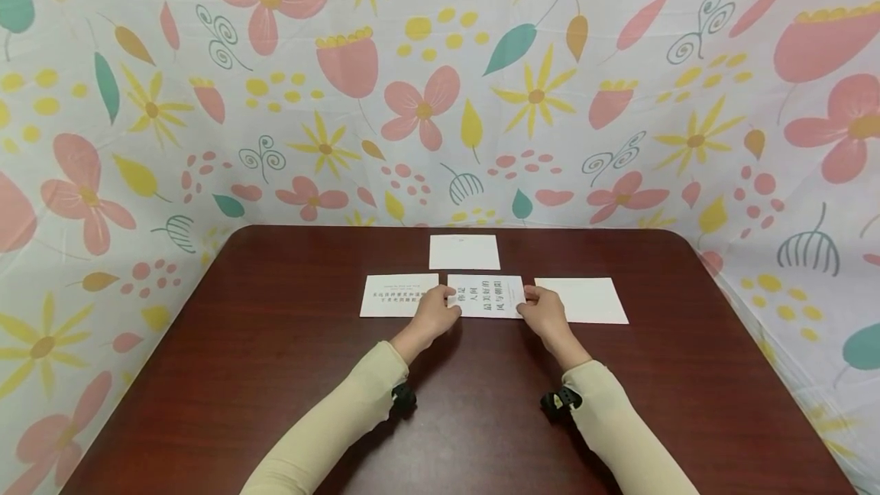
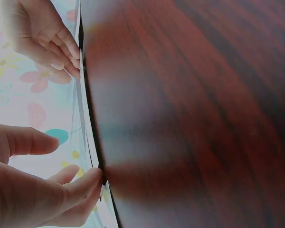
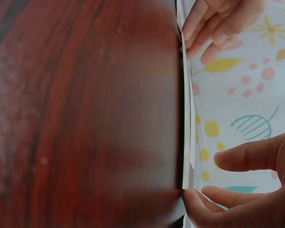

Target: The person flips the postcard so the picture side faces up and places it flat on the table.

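Mid card (image 1: 486, 296), white w/ large dark chars turned sideways, is seen btwn the two grips, its short edges touched by fingertips on both sides; whether it's lying fully flat or slightly raised can't be told. L grip (image 1: 436, 313) is placed at the card's L edge: fingers extended, thumb held apart from them (L wrist cam), so edge contact only, nothing pinched. R grip (image 1: 545, 315) is set the same way at the R edge, thumb apart, fingers nearly straight, nothing clasped. L card (image 1: 390, 301), w/ rows of small print, is located just L of L grip & partly covered by it; contact w/ that hand can't be told. R card (image 1: 593, 301), plain white, is found just R of R grip, its near L corner close to the hand. Far card (image 1: 464, 252), mostly blank w/ a tiny mark nr top, is positioned beyond both grips, behind mid card. All are carried by a dark reddish-brown counter (image 1: 474, 418), also seen below the grips. Cream sleeves (image 1: 337, 411) & black wrist devices (image 1: 404, 399) are worn behind both grips. Floral cloth (image 1: 481, 136) is hung beyond the counter.
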The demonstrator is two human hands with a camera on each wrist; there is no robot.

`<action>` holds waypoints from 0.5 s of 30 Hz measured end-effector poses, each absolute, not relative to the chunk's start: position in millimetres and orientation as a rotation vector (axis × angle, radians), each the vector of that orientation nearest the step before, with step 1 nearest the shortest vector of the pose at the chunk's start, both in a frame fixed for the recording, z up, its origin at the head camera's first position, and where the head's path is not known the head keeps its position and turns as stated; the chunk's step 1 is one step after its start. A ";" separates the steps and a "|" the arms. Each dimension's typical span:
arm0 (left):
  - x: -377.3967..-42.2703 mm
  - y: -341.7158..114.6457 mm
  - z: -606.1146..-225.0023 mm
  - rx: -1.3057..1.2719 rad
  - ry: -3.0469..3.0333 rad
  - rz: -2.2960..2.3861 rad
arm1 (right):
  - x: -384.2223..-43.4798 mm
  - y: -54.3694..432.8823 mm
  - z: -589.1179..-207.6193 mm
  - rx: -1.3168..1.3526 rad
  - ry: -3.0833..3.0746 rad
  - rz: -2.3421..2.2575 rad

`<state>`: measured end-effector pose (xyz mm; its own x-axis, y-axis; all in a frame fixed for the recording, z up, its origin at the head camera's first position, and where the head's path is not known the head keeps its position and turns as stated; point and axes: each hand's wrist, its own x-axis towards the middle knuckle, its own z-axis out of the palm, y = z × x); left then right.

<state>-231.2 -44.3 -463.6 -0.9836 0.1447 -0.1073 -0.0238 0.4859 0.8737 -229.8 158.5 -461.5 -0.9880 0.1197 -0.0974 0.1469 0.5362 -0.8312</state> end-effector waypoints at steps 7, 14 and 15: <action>-231.3 -42.6 -463.7 0.128 2.603 1.453 | -230.8 156.2 -461.4 0.229 2.733 -1.454; -230.4 -40.7 -462.3 0.125 2.614 1.445 | -232.0 155.5 -463.0 0.219 2.738 -1.447; -230.7 -40.5 -462.4 0.125 2.623 1.437 | -232.2 155.4 -462.9 0.219 2.738 -1.448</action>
<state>-230.7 -40.5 -462.4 -0.9856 0.1438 -0.0893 0.0021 0.5382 0.8428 -232.2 155.4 -462.9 -0.9894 0.1072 -0.0981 0.1415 0.5552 -0.8196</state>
